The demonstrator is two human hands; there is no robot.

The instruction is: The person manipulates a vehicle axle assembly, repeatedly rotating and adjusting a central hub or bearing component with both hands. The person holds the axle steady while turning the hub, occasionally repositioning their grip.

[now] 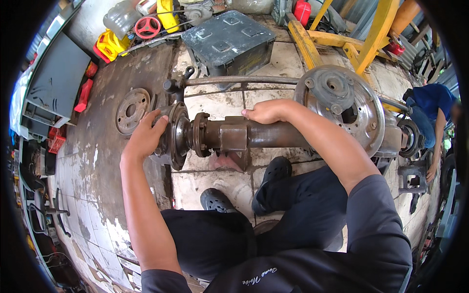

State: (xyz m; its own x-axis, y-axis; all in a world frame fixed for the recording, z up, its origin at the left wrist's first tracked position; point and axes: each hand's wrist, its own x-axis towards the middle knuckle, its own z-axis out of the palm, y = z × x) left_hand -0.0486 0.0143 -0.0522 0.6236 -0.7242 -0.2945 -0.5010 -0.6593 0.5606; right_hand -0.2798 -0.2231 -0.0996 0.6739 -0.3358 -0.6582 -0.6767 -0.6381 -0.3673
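Note:
A heavy, rust-brown vehicle axle (278, 136) lies crosswise in front of me, with a round flanged hub (180, 136) at its left end. My left hand (145, 134) is closed around the outer side of that hub, thumb on top. Over the far upper side of the axle tube lies my right hand (268, 111), curled against it, the fingers partly hidden. Beyond the tube runs a long thin rod (244, 80), joined to the hub end. To the right, the differential housing carries a large round metal plate (364, 115).
A loose round disc (132, 110) lies on the stained floor at left. Behind the axle stands a black case (228, 41); yellow steel legs (305, 44) rise at right. Another person (430, 110) bends down at far right, a hand near a metal bracket (413, 178).

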